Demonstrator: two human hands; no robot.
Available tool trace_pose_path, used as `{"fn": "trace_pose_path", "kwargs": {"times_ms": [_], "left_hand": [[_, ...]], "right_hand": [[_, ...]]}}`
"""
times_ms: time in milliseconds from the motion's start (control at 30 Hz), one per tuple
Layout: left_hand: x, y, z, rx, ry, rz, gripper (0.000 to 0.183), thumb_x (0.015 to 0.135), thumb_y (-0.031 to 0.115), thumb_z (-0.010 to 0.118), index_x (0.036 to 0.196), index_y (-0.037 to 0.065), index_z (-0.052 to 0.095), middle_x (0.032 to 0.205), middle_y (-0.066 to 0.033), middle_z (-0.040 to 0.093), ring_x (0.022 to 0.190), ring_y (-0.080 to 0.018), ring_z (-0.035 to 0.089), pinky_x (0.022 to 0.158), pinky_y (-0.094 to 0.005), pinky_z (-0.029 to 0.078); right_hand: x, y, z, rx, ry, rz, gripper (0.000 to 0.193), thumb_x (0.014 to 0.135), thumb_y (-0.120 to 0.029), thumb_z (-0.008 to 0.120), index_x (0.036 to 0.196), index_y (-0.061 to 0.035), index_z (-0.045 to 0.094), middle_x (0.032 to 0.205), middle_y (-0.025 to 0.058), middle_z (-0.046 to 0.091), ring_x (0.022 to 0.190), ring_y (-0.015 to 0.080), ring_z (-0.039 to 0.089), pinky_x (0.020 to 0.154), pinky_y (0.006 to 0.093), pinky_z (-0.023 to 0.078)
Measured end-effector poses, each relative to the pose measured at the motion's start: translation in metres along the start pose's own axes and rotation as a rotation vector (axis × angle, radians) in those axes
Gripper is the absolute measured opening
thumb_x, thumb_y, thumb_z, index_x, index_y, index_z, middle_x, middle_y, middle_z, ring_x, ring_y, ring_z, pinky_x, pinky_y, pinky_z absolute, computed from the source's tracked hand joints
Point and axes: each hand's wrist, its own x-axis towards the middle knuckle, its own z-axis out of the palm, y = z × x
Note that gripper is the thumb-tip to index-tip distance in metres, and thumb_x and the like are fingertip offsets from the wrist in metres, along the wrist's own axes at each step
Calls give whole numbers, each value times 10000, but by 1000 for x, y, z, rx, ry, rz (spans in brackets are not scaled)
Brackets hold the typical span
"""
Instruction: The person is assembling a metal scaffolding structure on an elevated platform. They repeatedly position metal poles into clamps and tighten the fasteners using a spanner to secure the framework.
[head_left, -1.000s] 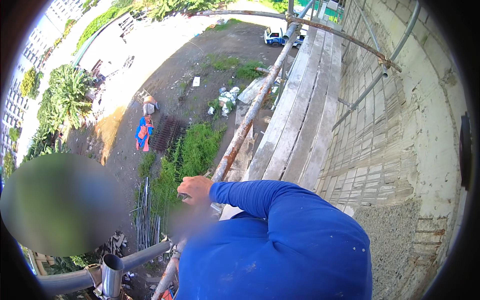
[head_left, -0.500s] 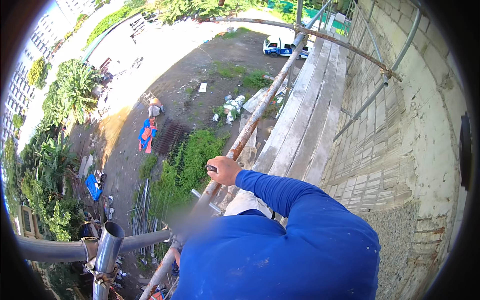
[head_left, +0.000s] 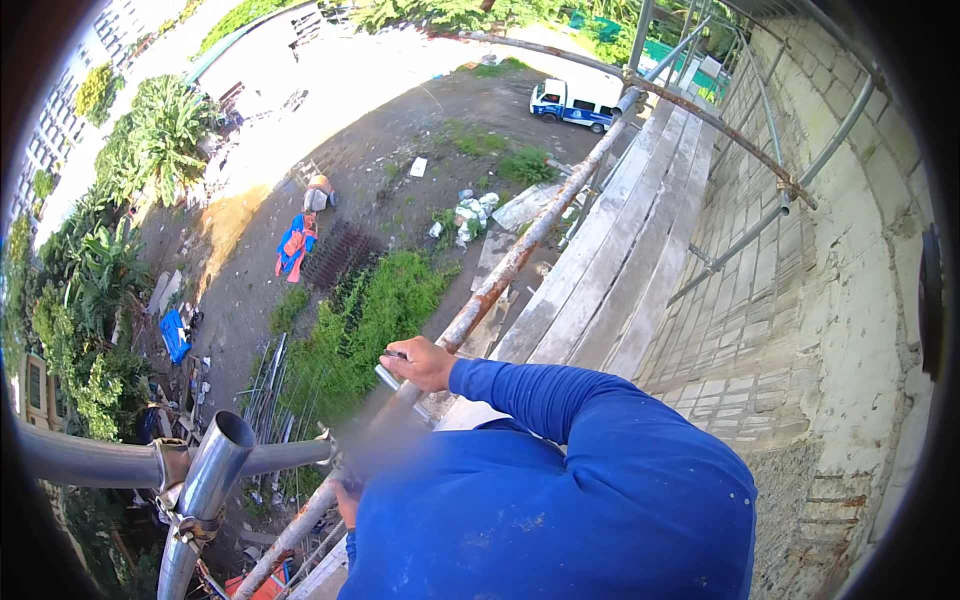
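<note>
one change: my right hand (head_left: 422, 364) came down toward the silver bar (head_left: 386, 376) mid-frame, closed round a small dark thing (head_left: 397, 354), so i'm beside that bar now. left hand (head_left: 346, 504), lower centre: can't tell.

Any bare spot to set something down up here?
Yes: the planks beyond the blue sleeve, between rusty pole and block wall, look bare. Crowded: around the right hand, with the pole and a short bar close by.

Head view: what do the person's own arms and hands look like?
The right hand is bare below a long blue sleeve, creased, with small pale specks near its top. The left hand, partly hidden, also looks bare, with a blue cuff.
</note>
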Motion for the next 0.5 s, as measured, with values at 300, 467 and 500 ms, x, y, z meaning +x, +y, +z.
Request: {"fn": "trace_pose_path", "kwargs": {"times_ms": [300, 467, 500], "left_hand": [[-2, -9, -7, -74, 106, 11, 677, 1009, 650, 429, 1422, 117, 492, 1396, -130, 533, 1262, -326, 497, 1069, -515, 405], [-8, -11, 9, -73, 138, 5, 687, 1000, 657, 441, 1444, 132, 461, 1429, -134, 502, 1294, -346, 474, 1060, -557, 409], [-11, -10, 14, -62, 143, 14, 689, 999, 659, 442, 1434, 126, 471, 1417, -136, 512, 1291, -342, 480, 1061, -549, 411]], "right_hand": [[7, -16, 16, -206, -61, -192, 498, 1011, -438, 528, 944, 42, 643, 910, 245, 690, 862, 398, 669, 778, 485, 505], [1, -23, 16, -156, -188, -31, 576, 1001, -467, 533, 1172, 70, 650, 999, 291, 699, 954, 436, 683, 850, 468, 529], [-1, -24, 15, -156, -218, -13, 596, 999, -473, 535, 1208, 75, 643, 1015, 296, 699, 964, 438, 684, 862, 464, 532]]}}
